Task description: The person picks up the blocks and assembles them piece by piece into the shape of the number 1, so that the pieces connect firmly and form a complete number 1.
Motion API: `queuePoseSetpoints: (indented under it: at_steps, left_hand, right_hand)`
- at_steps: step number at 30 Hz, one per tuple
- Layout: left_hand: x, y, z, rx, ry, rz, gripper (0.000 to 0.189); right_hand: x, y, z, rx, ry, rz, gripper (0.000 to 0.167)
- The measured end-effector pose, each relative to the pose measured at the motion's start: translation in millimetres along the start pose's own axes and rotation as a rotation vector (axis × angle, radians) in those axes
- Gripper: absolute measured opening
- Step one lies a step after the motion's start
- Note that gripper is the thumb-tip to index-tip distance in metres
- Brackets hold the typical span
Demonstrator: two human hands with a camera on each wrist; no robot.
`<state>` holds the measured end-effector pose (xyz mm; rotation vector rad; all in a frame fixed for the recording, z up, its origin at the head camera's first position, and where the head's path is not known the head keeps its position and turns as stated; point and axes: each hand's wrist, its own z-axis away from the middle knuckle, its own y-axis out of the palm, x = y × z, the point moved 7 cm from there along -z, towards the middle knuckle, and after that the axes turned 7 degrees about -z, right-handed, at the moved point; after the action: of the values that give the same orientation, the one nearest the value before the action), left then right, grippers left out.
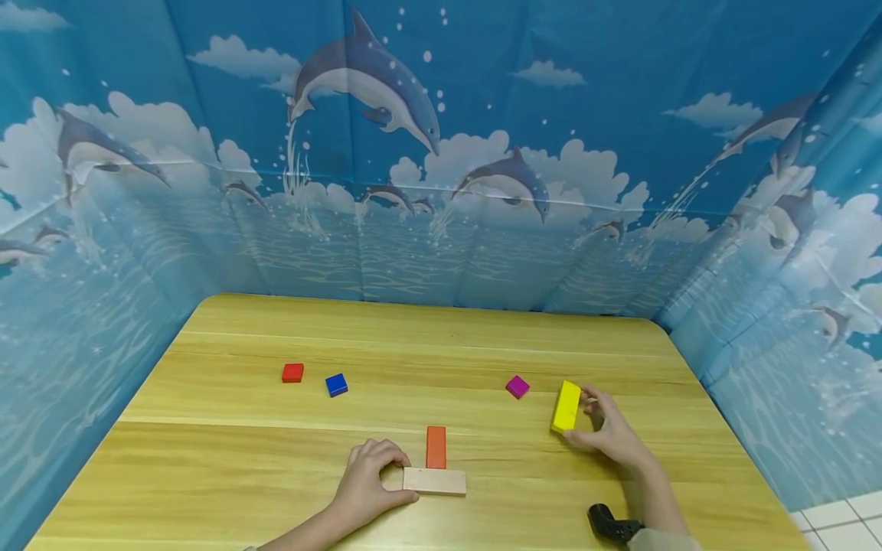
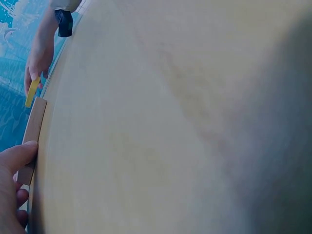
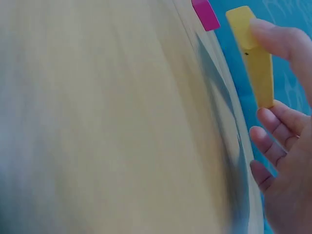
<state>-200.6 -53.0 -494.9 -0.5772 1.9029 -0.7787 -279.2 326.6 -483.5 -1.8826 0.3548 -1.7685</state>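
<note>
My left hand (image 1: 368, 482) grips the left end of a plain wooden block (image 1: 434, 480), thumb at the near side and fingers at the far side. The left wrist view shows the thumb pressed on that block (image 2: 33, 124). An orange-red block (image 1: 436, 447) lies lengthwise behind it, its near end right at the wooden block. At the right, my right hand (image 1: 609, 432) pinches a yellow block (image 1: 566, 406) by its two ends between thumb and fingers. In the right wrist view the yellow block (image 3: 258, 73) appears tilted, with its shadow on the table.
A magenta block (image 1: 517, 387) lies just left of the yellow one. Farther left are a blue block (image 1: 336, 385) and a red block (image 1: 292, 373). A black device (image 1: 609, 525) is by the right wrist. A dolphin-print curtain (image 1: 441, 252) surrounds the wooden table (image 1: 227, 451).
</note>
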Motion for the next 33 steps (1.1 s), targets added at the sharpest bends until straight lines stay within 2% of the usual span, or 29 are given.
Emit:
queuePoseSetpoints:
  at_steps: [6,15,19,26,33]
  left_hand:
    - [1.2,1.5,0.9,0.004,-0.005,-0.001,0.034]
    - [3.1,3.2,2.1,0.018,-0.007,0.002,0.034]
    - [3.3,3.0,2.7,0.009,0.002,0.003,0.034]
    - [3.3,2.9,4.2,-0.002,0.016,-0.002,0.035]
    - [3.7,2.5,5.0,-0.004,0.016,0.000,0.035]
  right_hand:
    - [13,7,-10.6,-0.002,-0.059,0.021,0.082]
    - [38,23,-29.9,0.004,-0.088,0.009,0.084]
    - [56,33,-37.1,0.019,-0.116,-0.017,0.085]
    - [102,50,-37.5,0.048,-0.151,-0.064,0.080]
    - [117,68,-41.0,0.090,-0.180,-0.124,0.081]
